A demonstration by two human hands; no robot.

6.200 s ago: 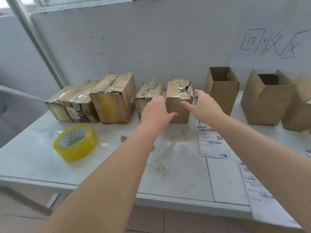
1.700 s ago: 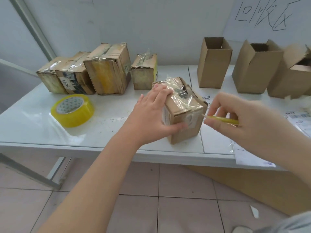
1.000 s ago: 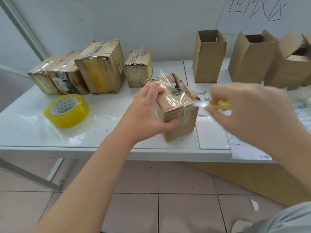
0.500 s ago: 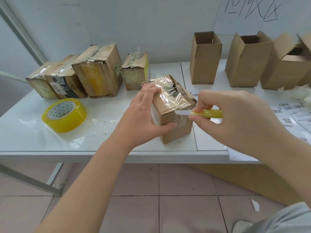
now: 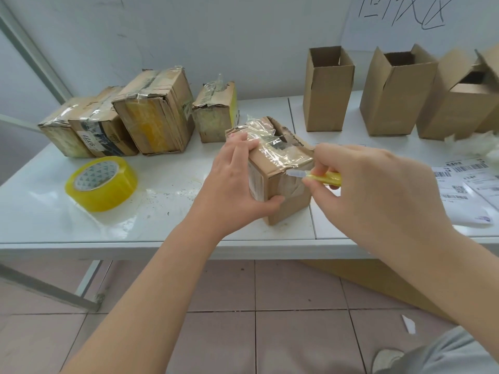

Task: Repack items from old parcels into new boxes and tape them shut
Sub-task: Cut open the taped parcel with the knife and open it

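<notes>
So the small brown cardboard parcel wrapped in crinkly clear tape [image 5: 283,157] sits near the front edge of the white table [image 5: 167,195], turned corner-on to the camera; left hand [image 5: 237,190] is clamped round its left side, fingers hooked over the top edge, thumb pressed on the near face; right hand [image 5: 372,190] pinches a little yellow-handled cutter [image 5: 325,178], blade tip touching the parcel's near top edge just under the tape; a top flap at the back of the parcel looks lifted a bit.

Left of the parcel a fat roll of yellow packing tape [image 5: 101,183] lies flat; behind and left of the parcel, four more battered taped-up cardboard parcels [image 5: 156,114] line up along the wall, the smallest one closest to it; behind and right of the parcel stands a row of plain open-topped cardboard boxes [image 5: 326,90], upright; right of the parcel, past the cutter hand, white shipping labels with barcodes [image 5: 464,184] lie flat; farther right and back from the parcel there's some white fluffy packing stuff [image 5: 475,143].
</notes>
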